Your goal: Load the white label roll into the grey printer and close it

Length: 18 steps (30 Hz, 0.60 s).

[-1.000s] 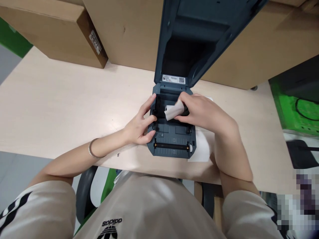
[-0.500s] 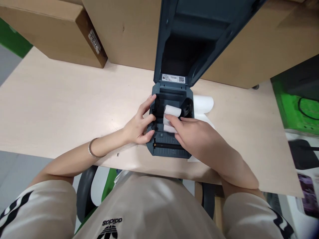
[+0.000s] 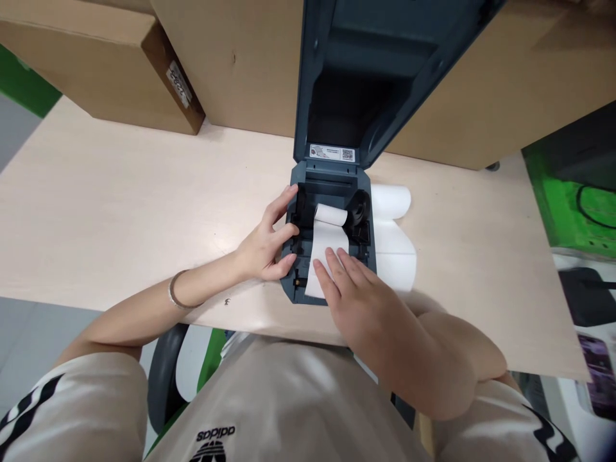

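A dark blue-grey printer (image 3: 332,173) stands with its lid (image 3: 380,45) raised. Inside lies a small white paper roll (image 3: 331,215), its strip (image 3: 327,247) drawn toward me over the printer's front part. My left hand (image 3: 269,240) rests on the printer's left edge, fingers apart, holding nothing. My right hand (image 3: 353,289) lies with outstretched fingers on the paper strip, flat against it. A black round holder (image 3: 359,206) sits right of the roll.
Another white roll (image 3: 392,201) with unrolled paper (image 3: 397,256) lies right of the printer on the table (image 3: 120,212). Cardboard boxes (image 3: 240,70) stand behind. A smaller box (image 3: 91,64) is at the back left. A phone (image 3: 599,372) lies far right.
My right hand has moved toward me and its fingers have opened out. The paper strip now extends over the printer's front. My left hand keeps its place on the edge.
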### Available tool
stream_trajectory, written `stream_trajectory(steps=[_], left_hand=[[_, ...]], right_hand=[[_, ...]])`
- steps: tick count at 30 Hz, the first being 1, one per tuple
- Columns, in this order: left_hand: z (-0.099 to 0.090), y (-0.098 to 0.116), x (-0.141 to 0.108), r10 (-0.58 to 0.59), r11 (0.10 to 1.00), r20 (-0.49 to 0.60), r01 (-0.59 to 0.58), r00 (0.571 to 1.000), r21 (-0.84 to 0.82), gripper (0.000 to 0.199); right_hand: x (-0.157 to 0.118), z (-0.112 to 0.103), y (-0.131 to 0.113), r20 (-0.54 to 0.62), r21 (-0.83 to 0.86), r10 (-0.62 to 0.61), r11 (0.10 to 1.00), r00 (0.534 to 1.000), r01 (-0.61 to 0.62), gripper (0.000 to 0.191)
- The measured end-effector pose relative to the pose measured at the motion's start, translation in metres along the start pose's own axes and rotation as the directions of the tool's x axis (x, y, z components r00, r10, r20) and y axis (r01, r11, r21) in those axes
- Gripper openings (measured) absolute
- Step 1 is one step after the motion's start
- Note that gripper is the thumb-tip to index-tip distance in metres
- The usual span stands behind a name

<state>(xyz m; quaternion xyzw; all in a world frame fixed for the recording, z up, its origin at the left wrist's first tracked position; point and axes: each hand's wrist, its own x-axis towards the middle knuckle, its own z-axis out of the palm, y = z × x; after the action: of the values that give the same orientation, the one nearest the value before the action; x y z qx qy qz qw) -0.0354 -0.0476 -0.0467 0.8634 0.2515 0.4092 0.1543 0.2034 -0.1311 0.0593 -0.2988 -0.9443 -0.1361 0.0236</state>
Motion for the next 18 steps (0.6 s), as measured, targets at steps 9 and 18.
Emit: stream_trajectory(steps=[9, 18], left_hand=[[0.000, 0.001, -0.002, -0.018, 0.996, 0.029, 0.015, 0.999, 0.083, 0.048], [-0.004, 0.006, 0.002, 0.176, 0.959, -0.027, -0.165, 0.984, 0.232, 0.062]], right_hand=[[-0.013, -0.028, 0.000, 0.056, 0.082, -0.108, 0.991, 0.993, 0.103, 0.057], [-0.013, -0.031, 0.003, 0.040, 0.082, -0.112, 0.991, 0.993, 0.108, 0.057]])
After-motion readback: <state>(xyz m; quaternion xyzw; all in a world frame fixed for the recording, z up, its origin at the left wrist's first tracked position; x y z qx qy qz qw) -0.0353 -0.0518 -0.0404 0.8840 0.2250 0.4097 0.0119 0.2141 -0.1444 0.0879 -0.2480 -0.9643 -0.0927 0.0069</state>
